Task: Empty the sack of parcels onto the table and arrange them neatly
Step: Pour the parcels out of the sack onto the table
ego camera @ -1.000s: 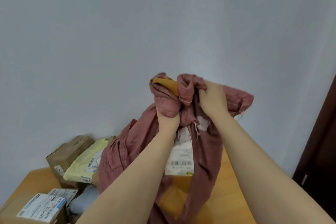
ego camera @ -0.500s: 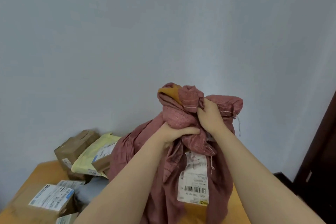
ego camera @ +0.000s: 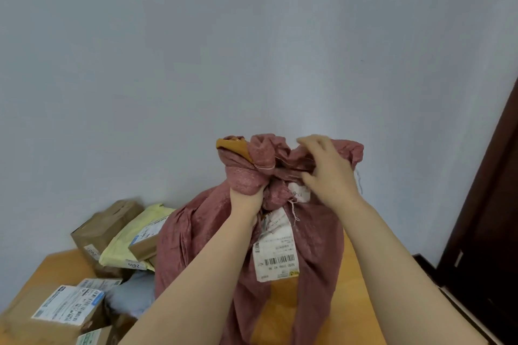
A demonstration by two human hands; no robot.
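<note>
A dusty-pink woven sack (ego camera: 316, 238) hangs upside down over the wooden table (ego camera: 353, 305), with a white barcode label (ego camera: 276, 258) on its front. My left hand (ego camera: 245, 200) grips a bunched fold of the sack from below. My right hand (ego camera: 325, 171) lies on the gathered top with curled fingers; blur hides whether it grips the cloth. Several parcels lie at the left: a brown box (ego camera: 105, 228), a pale yellow mailer (ego camera: 131, 238), a small box (ego camera: 144, 244) and a labelled box (ego camera: 53, 314).
A grey-blue soft parcel (ego camera: 131, 294) lies beside the sack's left side. A plain grey wall fills the background. A dark wooden door or cabinet (ego camera: 487, 218) stands at the right, past the table's right edge.
The sack's top has dropped lower in view. My right hand has shifted from clutching the bunched cloth to the top right of the gather, its fingers looser. Left hand keeps its grip.
</note>
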